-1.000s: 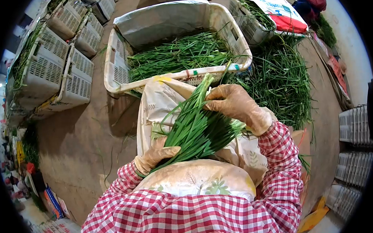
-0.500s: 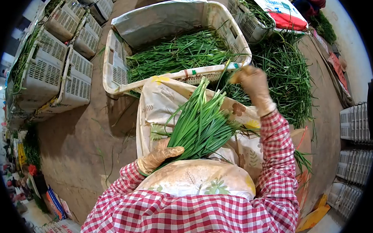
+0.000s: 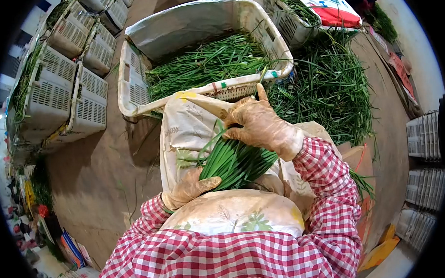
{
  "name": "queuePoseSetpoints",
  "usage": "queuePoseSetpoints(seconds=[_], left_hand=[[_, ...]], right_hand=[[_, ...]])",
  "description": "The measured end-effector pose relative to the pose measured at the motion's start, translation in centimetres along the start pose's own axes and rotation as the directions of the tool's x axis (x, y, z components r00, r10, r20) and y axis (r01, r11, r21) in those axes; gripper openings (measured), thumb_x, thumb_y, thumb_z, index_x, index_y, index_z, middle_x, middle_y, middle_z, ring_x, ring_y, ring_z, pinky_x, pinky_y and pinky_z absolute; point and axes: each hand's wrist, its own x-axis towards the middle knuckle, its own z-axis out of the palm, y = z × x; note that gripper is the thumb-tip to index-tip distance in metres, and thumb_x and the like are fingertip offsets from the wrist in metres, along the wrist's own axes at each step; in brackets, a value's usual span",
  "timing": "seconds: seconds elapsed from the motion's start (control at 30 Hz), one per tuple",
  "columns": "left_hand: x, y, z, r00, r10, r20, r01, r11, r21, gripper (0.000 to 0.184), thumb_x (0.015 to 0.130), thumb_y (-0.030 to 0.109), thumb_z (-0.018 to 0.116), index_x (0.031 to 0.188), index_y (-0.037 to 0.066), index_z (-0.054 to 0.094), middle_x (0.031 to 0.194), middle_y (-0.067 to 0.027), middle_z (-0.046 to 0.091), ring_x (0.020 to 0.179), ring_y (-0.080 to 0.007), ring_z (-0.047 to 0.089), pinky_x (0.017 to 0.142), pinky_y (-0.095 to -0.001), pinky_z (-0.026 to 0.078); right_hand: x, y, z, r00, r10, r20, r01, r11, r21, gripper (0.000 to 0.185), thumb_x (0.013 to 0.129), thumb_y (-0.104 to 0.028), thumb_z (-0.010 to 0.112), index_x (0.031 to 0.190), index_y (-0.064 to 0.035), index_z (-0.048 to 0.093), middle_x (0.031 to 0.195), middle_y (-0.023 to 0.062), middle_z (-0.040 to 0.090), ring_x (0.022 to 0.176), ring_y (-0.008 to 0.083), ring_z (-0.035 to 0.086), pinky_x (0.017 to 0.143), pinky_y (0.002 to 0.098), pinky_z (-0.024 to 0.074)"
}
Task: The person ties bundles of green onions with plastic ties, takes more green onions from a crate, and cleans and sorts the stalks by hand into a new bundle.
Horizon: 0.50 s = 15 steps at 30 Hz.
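Left hand (image 3: 187,190) grips the chive bunch (image 3: 235,164), presumably steadying it; right hand (image 3: 262,124) arches over its far end, whether pinching I cannot tell.

Right, I'm in what looks like a produce-sorting shed: tall, grimy white slatted plastic crates (image 3: 54,78) crowd the left, a broad white plastic crate (image 3: 132,81) of long green leaves (image 3: 205,63) stands ahead, a loose heap of similar leaves (image 3: 331,86) sprawls right, all on bare brown floor (image 3: 96,177).
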Motion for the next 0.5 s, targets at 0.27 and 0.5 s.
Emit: queuePoseSetpoints(seconds=[0.27, 0.5], left_hand=[[-0.3, 1.0, 0.7, 0.999, -0.004, 0.049, 0.017, 0.961, -0.276, 0.065, 0.084, 0.030, 0.067, 0.134, 0.001, 0.040, 0.123, -0.0058, 0.053, 0.109, -0.0140, 0.049, 0.095, -0.0280, 0.037], [-0.4, -0.8, -0.7, 0.998, 0.005, 0.062, 0.021, 0.909, -0.417, 0.066, 0.080, 0.027, 0.070, 0.133, 0.000, 0.041, 0.124, -0.0068, 0.052, 0.110, -0.0139, 0.050, 0.096, -0.0281, 0.038]], right_hand=[[1.2, 4.3, 2.6, 0.697, -0.186, -0.693, 0.168, 0.981, -0.094, 0.009, 0.079, -0.010, 0.062, 0.088, -0.0102, 0.062, 0.063, 0.0094, 0.060, 0.065, 0.0288, 0.063, 0.067, 0.0367, 0.0519], [1.1, 16.2, 0.9, 0.597, 0.127, -0.792, -0.397, 0.905, -0.154, 0.017, 0.087, -0.017, 0.056, 0.102, -0.0117, 0.053, 0.062, 0.0141, 0.059, 0.054, 0.0333, 0.059, 0.048, 0.0431, 0.0469]])
